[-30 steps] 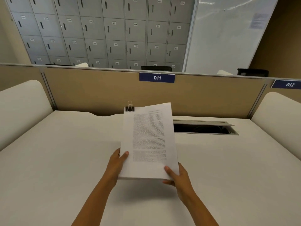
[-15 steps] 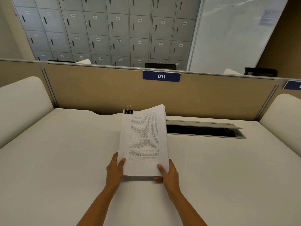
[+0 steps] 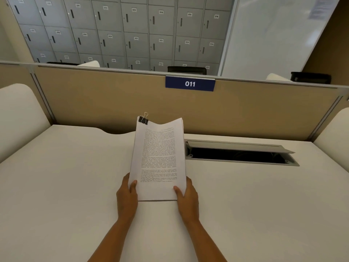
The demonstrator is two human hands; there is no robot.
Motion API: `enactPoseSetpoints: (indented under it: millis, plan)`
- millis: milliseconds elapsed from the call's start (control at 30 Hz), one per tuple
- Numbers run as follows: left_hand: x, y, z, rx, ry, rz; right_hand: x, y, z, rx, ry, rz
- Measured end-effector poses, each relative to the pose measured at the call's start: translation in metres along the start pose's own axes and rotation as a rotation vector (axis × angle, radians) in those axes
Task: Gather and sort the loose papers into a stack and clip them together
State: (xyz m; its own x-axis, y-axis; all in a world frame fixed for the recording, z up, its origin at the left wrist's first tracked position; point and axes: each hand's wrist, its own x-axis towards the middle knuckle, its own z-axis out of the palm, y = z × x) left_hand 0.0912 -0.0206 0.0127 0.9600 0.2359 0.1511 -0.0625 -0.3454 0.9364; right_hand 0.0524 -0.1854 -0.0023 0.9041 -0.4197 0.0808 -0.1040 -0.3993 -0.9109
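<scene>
So the paper stack [image 3: 158, 157] stands tilted on the desk [image 3: 66, 186], right below the 011 sign [image 3: 190, 83], with a black binder clip [image 3: 143, 119] on its top left corner. The left hand [image 3: 127, 197] pinches the bottom left corner and the right hand [image 3: 188, 199] the bottom right, thumbs on the printed page, other fingers hidden behind. The top edge sags a bit.

Lighting: soft, even, indoor, moderately bright, with a warm cast.
Shadows: a thin dark line on the pale matte worktop [image 3: 66, 186] under the white printed paper stack [image 3: 158, 161].
Glare: a slight sheen on the grey metal locker doors [image 3: 132, 35].
Focus: the print is soft and illegible.
Distortion: the beige partition panel [image 3: 94, 103] bows towards the edges.
</scene>
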Motion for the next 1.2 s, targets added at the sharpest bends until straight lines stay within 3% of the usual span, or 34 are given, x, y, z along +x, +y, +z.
enactPoseSetpoints:
  millis: [667, 800, 967, 1100, 1200]
  plan:
    - [0.068, -0.015, 0.028, 0.220, -0.009, 0.055, 0.056, -0.004, 0.028, -0.391, 0.174, 0.029]
    - [0.072, -0.018, 0.031, 0.223, 0.002, -0.060, 0.056, -0.002, 0.033, -0.561, 0.305, -0.054]
    - [0.068, -0.018, 0.033, 0.498, 0.005, 0.086, 0.051, -0.008, 0.030, -0.658, 0.262, -0.094]
    - [0.061, -0.019, 0.033, 0.593, -0.014, 0.193, 0.050, -0.007, 0.025, -0.632, 0.107, -0.067]
    - [0.055, -0.025, 0.031, 0.661, -0.096, 0.295, 0.045, -0.004, 0.020, -0.709, 0.105, -0.059]
